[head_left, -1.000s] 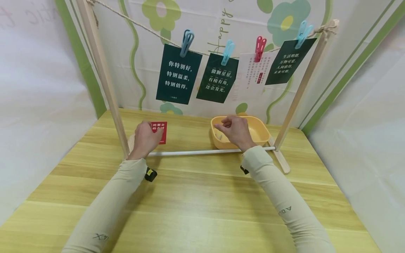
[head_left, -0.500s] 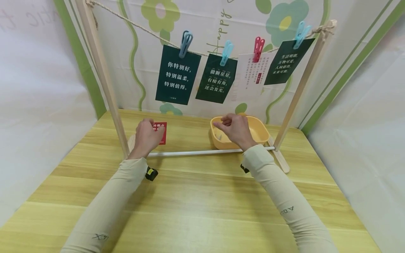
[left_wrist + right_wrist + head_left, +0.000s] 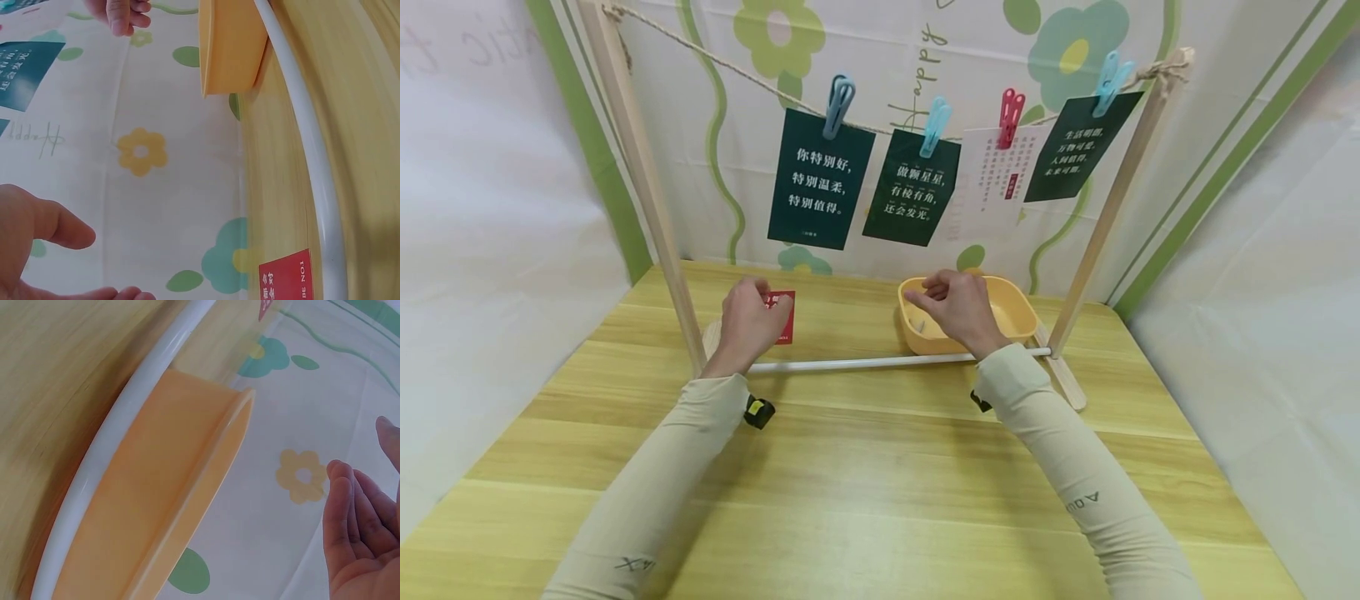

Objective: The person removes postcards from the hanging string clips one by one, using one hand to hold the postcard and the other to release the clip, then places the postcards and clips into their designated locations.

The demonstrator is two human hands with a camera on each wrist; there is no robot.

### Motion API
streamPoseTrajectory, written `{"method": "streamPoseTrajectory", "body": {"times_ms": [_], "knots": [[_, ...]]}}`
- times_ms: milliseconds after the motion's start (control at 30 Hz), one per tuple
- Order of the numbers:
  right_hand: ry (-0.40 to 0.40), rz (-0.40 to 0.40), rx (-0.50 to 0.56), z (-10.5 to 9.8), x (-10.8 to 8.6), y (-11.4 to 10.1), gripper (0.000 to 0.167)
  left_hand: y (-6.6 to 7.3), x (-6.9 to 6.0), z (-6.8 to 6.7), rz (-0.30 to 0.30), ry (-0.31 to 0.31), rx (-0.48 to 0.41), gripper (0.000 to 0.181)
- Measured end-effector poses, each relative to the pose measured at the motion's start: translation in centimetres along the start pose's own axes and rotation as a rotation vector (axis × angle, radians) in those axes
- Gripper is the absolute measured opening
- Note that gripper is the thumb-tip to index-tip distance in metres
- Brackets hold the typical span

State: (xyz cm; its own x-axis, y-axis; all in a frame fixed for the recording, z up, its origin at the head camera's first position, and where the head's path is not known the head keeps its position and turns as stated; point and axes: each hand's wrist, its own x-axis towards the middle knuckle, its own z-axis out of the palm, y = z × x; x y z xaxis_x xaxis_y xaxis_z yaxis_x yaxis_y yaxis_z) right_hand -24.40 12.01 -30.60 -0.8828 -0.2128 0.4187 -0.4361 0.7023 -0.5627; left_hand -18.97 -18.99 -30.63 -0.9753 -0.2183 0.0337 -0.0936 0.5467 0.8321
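Note:
My left hand (image 3: 748, 325) hovers over a red printed card (image 3: 786, 329) on the table and partly covers it from the head view. In the left wrist view the thumb (image 3: 67, 228) stands apart from the fingers, with nothing between them. Over the yellow plastic tub (image 3: 1018, 321), my right hand (image 3: 958, 310) hangs in the air. The right wrist view shows its relaxed fingers (image 3: 340, 525) apart from the thumb, holding nothing. A small pale item (image 3: 921, 326) lies in the tub, too small to name.
A wooden frame (image 3: 655, 200) with a white bottom rod (image 3: 850, 364) carries a twine line (image 3: 722, 62). From it hang dark green cards (image 3: 822, 179) and a white card (image 3: 988, 192), held by clothespins (image 3: 839, 108). A printed cloth backdrop (image 3: 715, 225) stands behind.
Both hands keep nearly the same place and pose. The left hand has drifted very slightly to the right over the red card.

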Motion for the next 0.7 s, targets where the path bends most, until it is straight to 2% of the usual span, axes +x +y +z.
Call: {"method": "streamPoseTrajectory", "body": {"times_ms": [467,700], "knots": [[0.002,-0.014,0.025,-0.47,-0.18,-0.2,0.036,0.6,-0.52,-0.15,0.075,0.019,-0.043,0.056],[-0.006,-0.006,0.025,-0.73,-0.29,-0.35,0.036,0.76,-0.64,-0.25,0.117,0.05,-0.1,0.05]]}}
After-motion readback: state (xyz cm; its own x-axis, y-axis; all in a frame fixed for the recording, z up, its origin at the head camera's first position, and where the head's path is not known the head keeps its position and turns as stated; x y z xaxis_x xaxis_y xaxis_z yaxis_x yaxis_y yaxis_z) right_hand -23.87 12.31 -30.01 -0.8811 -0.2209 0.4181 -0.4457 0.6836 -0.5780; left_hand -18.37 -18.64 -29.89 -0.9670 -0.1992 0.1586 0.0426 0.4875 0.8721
